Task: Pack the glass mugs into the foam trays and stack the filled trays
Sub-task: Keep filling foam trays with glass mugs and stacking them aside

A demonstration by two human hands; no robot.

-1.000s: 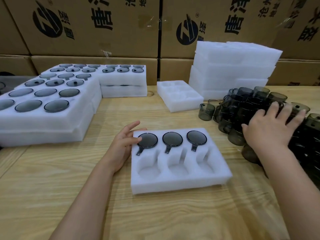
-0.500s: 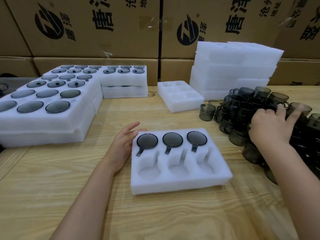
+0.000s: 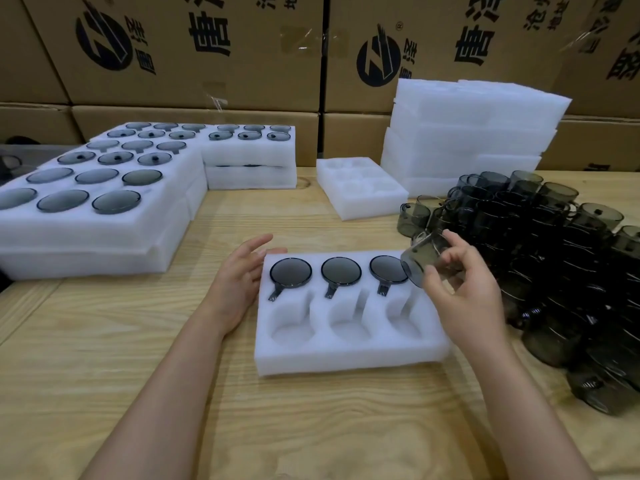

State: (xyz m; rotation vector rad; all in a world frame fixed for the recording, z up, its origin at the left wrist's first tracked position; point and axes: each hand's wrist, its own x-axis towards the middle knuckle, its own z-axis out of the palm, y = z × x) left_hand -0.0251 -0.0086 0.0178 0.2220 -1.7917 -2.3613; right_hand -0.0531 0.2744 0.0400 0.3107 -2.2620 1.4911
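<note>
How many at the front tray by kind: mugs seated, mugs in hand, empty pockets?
seated mugs in the front tray: 3
held mug, in the right hand: 1
empty pockets, near row: 3
total: 7 (4 mugs, 3 pockets)

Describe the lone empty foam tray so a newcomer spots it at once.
Find the tall stack of white foam trays at the back right of the wooden table. Just left of its base, one single tray lies flat on the wood. Unlike the near tray with three mugs, every pocket in it is empty.
</note>
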